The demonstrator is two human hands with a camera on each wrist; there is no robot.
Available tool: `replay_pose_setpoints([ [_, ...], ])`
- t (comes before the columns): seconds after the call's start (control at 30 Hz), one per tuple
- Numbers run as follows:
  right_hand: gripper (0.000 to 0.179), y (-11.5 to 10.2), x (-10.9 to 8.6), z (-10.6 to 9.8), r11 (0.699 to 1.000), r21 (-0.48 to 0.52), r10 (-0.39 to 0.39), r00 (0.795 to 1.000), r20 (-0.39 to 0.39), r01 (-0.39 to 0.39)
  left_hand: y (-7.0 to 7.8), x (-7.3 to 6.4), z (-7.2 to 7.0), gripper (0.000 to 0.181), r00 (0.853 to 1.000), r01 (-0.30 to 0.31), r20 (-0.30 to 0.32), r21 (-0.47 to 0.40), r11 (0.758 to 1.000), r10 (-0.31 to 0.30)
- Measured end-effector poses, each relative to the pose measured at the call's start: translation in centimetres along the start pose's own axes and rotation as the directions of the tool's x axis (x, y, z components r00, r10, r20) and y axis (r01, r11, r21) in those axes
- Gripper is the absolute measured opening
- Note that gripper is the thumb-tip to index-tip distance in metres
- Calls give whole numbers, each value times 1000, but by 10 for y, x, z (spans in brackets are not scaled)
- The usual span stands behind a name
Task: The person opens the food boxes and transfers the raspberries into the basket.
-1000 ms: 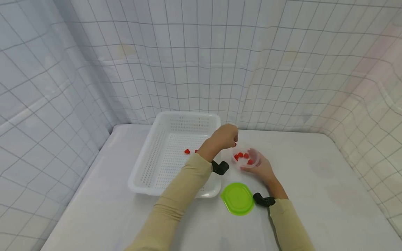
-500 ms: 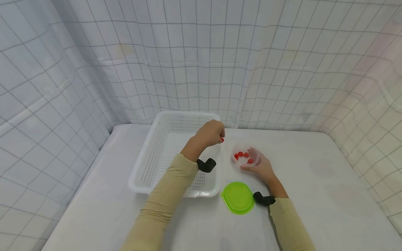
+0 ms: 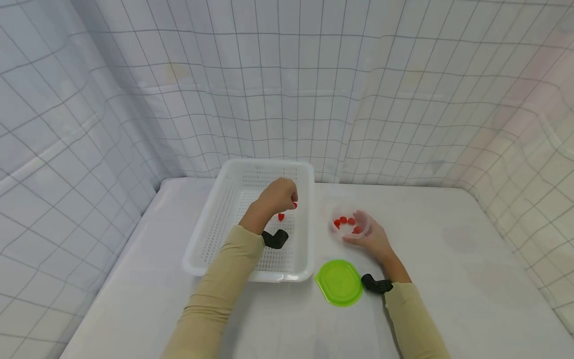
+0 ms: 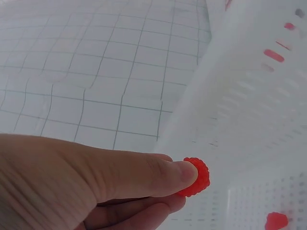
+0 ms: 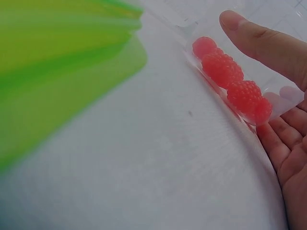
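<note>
Raspberries (image 5: 223, 69), red; by my eye, partway shared out. White perforated basket (image 3: 308, 234): beneath the left hand (image 3: 279, 194), which pinches one held berry (image 4: 203, 179), not yet set down; one loose berry (image 3: 281, 217) below the grip, others possibly masked by the left sleeve (image 3: 215, 294). Green lid (image 3: 340, 282): off, right of that grip, nearer the person. Clear tub (image 3: 347, 231): likewise right, beyond the basket wall; at least four berries inside, presumably outstanding. Right hand (image 3: 376, 243): curled round the tub.
</note>
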State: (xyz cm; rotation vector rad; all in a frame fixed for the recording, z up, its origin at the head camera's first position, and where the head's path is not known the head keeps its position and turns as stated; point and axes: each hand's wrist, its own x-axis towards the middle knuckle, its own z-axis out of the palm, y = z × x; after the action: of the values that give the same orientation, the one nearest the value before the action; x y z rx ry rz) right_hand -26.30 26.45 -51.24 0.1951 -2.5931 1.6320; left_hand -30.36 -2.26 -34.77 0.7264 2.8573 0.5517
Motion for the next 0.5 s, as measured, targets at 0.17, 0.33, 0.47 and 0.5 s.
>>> replay_pose_setpoints([
  [0.17,95,-1,0,0,1000,-5,5,1000,-1,-6,-9,-3,5,18,999,32,30,-41,999,-30],
  [0.33,95,-3,0,0,1000,-10,20,1000,-5,-20,-16,-3,9,17,996,73,47,-41,996,-71],
  [0.47,95,-4,-1,1,1000,-3,31,999,-5,-31,-21,-2,13,14,993,102,59,-37,994,-100],
  [0.5,95,-4,-1,1,1000,-1,32,999,-5,-32,-22,-2,14,13,993,102,61,-37,994,-100],
])
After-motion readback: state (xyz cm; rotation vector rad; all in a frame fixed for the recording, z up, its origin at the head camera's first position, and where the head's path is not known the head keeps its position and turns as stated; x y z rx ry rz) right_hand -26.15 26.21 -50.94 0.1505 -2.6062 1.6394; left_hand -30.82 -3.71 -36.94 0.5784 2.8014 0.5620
